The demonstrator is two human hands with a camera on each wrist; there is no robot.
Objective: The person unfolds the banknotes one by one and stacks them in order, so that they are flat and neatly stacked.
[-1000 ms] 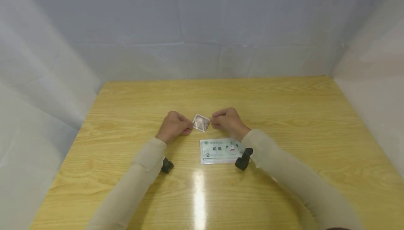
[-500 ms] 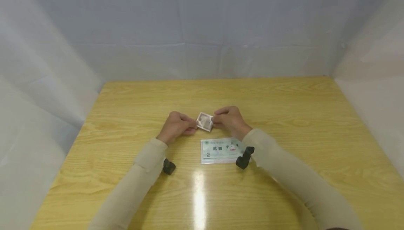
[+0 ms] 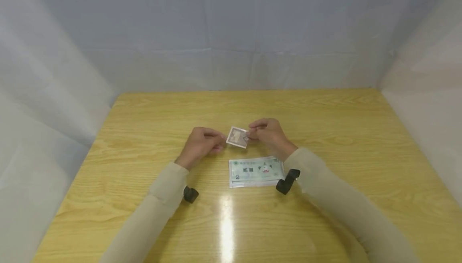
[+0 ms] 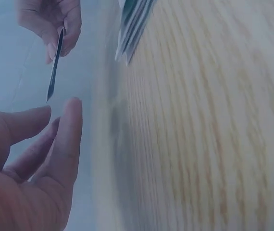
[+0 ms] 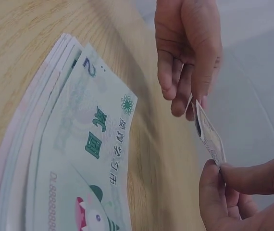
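My right hand [image 3: 270, 134] pinches a small folded paper note [image 3: 237, 137] by its right corner, between thumb and finger, above the table. The note has a white border and brownish-grey print. Seen edge-on in the left wrist view, the folded note [image 4: 56, 67] is thin and dark. My left hand [image 3: 203, 144] is at its left corner; in the left wrist view that hand's thumb [image 4: 29, 122] and forefinger stand apart, just short of the note's end. Nearer to me lies a stack of green play banknotes [image 3: 256, 171], the top one marked with a 2.
The wooden table [image 3: 144, 110] has white sheeting [image 3: 231, 70] behind it and at both sides. Black wrist cameras, such as the right one [image 3: 287, 181], hang under the sleeves. The right one is beside the stack's right edge.
The note has moved a little right and turned, showing its printed face flatter. My right hand has shifted right and slightly away with it; the left fingers have come off its corner.
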